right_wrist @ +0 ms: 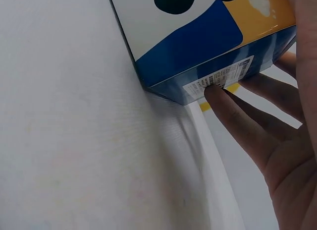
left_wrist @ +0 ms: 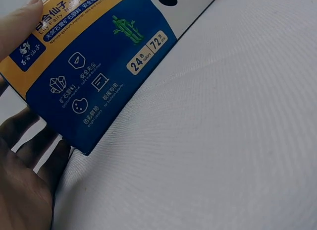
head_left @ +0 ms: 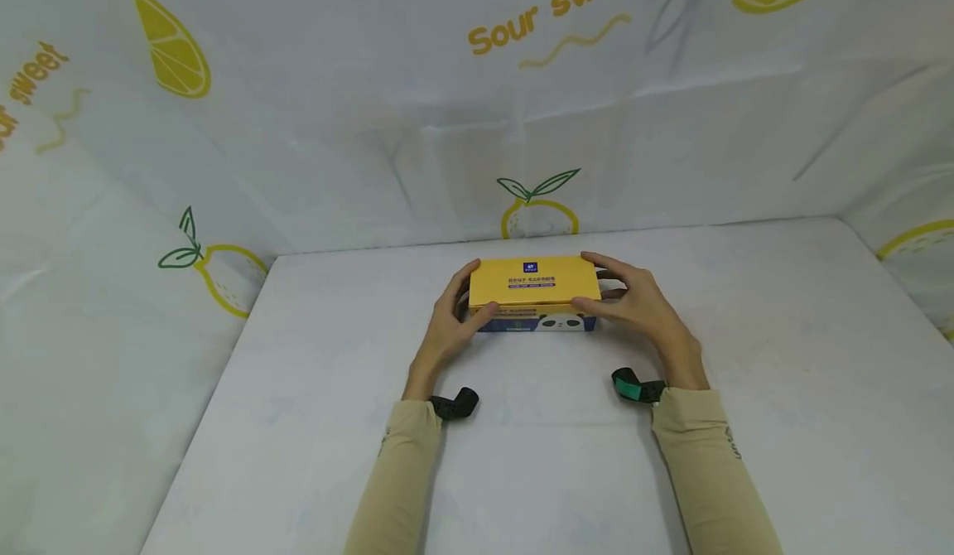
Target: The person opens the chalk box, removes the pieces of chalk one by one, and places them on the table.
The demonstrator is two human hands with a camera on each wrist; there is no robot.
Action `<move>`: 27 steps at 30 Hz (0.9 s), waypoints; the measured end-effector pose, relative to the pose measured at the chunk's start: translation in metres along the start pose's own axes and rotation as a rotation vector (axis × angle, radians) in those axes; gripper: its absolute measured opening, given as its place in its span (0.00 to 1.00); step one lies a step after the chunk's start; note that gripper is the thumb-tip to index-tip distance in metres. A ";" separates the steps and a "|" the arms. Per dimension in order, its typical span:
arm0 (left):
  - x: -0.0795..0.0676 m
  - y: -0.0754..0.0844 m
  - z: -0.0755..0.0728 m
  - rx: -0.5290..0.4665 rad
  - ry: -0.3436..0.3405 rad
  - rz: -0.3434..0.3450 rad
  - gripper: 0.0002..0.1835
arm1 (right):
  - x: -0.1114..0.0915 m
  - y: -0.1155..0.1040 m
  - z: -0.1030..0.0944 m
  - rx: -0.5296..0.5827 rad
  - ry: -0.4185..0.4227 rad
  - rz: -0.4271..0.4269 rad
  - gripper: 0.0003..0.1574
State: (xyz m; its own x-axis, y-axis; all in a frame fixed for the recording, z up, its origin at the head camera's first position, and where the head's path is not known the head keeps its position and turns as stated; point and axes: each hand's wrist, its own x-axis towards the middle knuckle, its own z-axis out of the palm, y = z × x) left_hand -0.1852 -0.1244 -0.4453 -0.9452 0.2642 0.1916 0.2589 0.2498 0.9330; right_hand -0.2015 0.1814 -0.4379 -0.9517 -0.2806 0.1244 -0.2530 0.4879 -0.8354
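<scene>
A yellow and blue box of chalk (head_left: 532, 290) with a panda's face on its front sits at the far middle of the table. My left hand (head_left: 450, 315) grips its left end, thumb at the front top edge and fingers round the side. At the opposite end my right hand (head_left: 639, 302) holds it, thumb on the front corner. In the left wrist view, the chalk box (left_wrist: 114, 81) shows "24 colors 72 pcs". A barcode label marks its end in the right wrist view, with fingertips (right_wrist: 215, 93) against it. The lid looks closed, hiding the contents.
The white-covered table (head_left: 537, 472) meets a hanging white cloth (head_left: 358, 124) printed with lemons and lettering, close behind the box. Small black wrist cameras (head_left: 456, 404) stick out inward from both sleeves.
</scene>
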 end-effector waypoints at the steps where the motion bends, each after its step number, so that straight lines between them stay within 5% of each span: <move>1: 0.001 -0.004 0.000 -0.004 0.005 0.006 0.41 | 0.000 0.000 0.000 -0.004 0.000 0.001 0.51; 9: 0.007 -0.028 0.001 -0.010 0.019 0.045 0.41 | 0.003 -0.001 0.001 -0.032 0.007 0.005 0.51; 23: 0.007 -0.024 0.000 -0.015 0.009 0.018 0.43 | 0.000 -0.008 0.002 -0.088 0.018 0.010 0.45; 27: 0.003 -0.008 -0.002 -0.008 -0.010 0.004 0.42 | -0.001 -0.010 0.002 -0.079 0.026 0.012 0.43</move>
State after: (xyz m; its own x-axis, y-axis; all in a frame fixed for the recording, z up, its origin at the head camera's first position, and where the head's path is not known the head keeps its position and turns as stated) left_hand -0.1899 -0.1273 -0.4515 -0.9422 0.2745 0.1922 0.2609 0.2409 0.9348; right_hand -0.1975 0.1752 -0.4307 -0.9587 -0.2531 0.1296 -0.2537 0.5553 -0.7920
